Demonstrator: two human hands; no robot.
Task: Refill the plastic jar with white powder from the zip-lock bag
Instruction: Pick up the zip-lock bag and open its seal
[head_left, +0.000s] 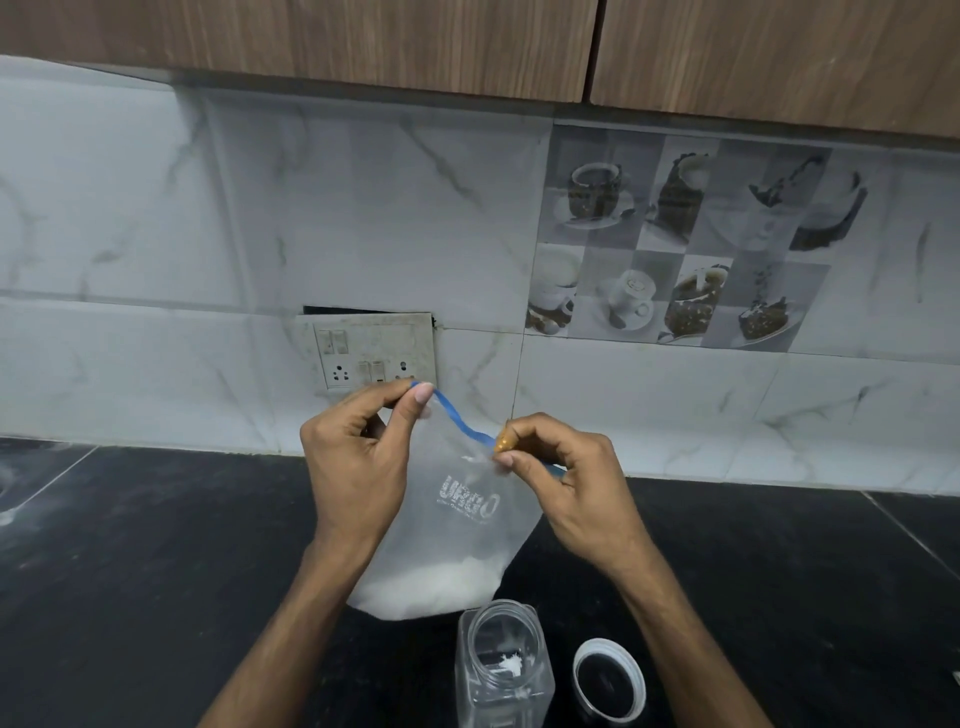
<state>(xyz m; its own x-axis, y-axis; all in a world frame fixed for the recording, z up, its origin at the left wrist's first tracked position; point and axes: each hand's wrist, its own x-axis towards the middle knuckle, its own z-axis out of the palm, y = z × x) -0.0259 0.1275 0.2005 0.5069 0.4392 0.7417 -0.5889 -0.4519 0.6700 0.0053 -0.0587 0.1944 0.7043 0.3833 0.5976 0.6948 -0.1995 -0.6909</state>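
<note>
Fingertips (423, 395) of the left hand (358, 457) pinch the zip-lock bag (457, 525) by its blue seal (457, 418), the right hand (566, 483) pinching the orange slider (501, 444) — the bag stands just behind the uncapped, near-empty plastic jar (501, 660), so pouring has not begun.

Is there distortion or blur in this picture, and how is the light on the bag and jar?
Head view: the wide lens curves the cupboard edge and tile joints; light is soft, without hard shadows; the print on the zip-lock bag is slightly blurred; the plastic jar looks sharper; the counter has dull sheen at left.
</note>
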